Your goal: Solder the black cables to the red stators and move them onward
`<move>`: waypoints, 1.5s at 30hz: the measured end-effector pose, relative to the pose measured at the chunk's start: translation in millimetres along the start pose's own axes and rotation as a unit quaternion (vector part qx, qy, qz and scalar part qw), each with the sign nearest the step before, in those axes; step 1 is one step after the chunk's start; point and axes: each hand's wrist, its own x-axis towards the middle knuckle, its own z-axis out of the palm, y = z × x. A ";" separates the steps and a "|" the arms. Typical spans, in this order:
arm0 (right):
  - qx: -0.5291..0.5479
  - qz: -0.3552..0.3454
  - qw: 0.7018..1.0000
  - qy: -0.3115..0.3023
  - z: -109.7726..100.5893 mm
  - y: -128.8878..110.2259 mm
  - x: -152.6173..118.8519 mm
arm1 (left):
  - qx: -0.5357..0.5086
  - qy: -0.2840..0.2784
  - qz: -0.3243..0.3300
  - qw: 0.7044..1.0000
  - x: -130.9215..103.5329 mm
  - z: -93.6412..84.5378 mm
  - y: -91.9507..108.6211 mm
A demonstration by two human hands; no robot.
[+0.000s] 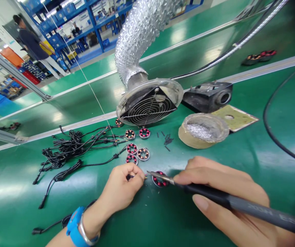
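The person's left grip (119,188) pinches a thin black cable (129,177) between thumb and forefinger, and the right grip (229,178) is wrapped around a soldering iron (206,193), its tip close to those left fingers. Between the two, under the iron's shaft, I see a red-wound coil ring (156,183) on the green tabletop (147,223). Beyond sit more coil rings (138,154), tangled black cables (72,145), short black tubes (167,140), a round tub (193,141) of silvery stuff and a fan hood (149,108).

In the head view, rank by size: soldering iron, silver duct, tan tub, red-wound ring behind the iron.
1. Silver duct and soldering iron: unsure, iron nearer camera
2. Tan tub
3. Red-wound ring
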 end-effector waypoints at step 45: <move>-0.058 0.025 0.995 -0.074 40.9 25.3 12.1 | -0.084 -0.055 -0.030 0.994 -2.1 0.2 1.3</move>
